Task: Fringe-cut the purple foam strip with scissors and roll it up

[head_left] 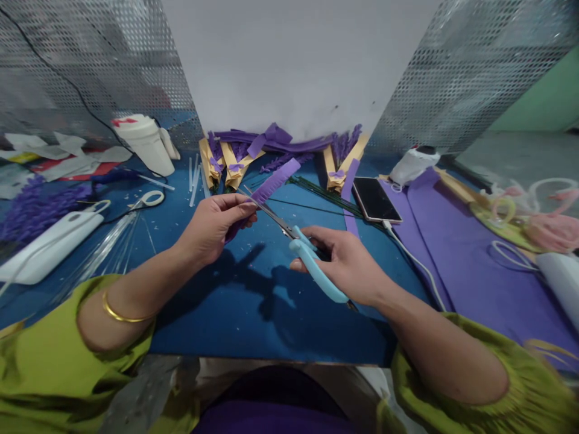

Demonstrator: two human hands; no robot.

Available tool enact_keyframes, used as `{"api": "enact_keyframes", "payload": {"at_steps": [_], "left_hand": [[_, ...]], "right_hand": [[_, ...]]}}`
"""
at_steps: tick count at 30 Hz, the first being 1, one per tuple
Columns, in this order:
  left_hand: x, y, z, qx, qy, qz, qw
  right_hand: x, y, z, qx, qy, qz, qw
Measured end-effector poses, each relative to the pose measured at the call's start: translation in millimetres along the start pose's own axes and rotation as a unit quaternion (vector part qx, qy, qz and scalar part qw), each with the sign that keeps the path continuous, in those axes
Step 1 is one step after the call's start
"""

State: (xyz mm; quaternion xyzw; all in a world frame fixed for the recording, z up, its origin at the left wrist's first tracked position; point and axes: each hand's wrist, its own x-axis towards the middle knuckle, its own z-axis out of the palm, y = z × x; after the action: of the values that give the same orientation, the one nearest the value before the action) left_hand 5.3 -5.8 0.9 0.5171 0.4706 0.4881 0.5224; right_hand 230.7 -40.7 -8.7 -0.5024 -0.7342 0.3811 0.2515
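You sit at a blue tabletop (217,328), facing a white panel (294,72) with perforated mesh (90,66) on either side. Above the table's middle, your left hand (212,226) pinches a purple strip (278,179); your right hand (350,259) grips blue-handled scissors (323,277), their blades beside it. Farther back, tan paper wrappers (232,176) hold purple flower sprigs (344,144). The lid hides what the white cup (151,150) contains. Your left fingers cover part of the strip, and you cannot tell whether the blades touch it.
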Motion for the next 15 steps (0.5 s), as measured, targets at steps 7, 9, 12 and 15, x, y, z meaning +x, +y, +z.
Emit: {"api": "enact_keyframes", "payload": {"at_steps": [7, 9, 12, 15], "left_hand": [[0.1, 0.3, 0.9, -0.013, -0.004, -0.001, 1.0], [0.0, 0.5, 1.0, -0.015, 0.0, -0.012, 1.0], [0.2, 0.1, 0.9, -0.014, 0.004, -0.018, 1.0], [0.4, 0.0, 0.8, -0.017, 0.007, -0.021, 1.0]], "right_hand": [[-0.2, 1.1, -0.7, 0.01, 0.005, -0.011, 1.0], [-0.7, 1.5, -1.4, 0.013, 0.007, -0.014, 1.0], [-1.3, 1.9, -2.4, 0.016, 0.01, -0.013, 1.0], [-1.0, 2.3, -2.8, 0.009, 0.015, -0.02, 1.0]]}}
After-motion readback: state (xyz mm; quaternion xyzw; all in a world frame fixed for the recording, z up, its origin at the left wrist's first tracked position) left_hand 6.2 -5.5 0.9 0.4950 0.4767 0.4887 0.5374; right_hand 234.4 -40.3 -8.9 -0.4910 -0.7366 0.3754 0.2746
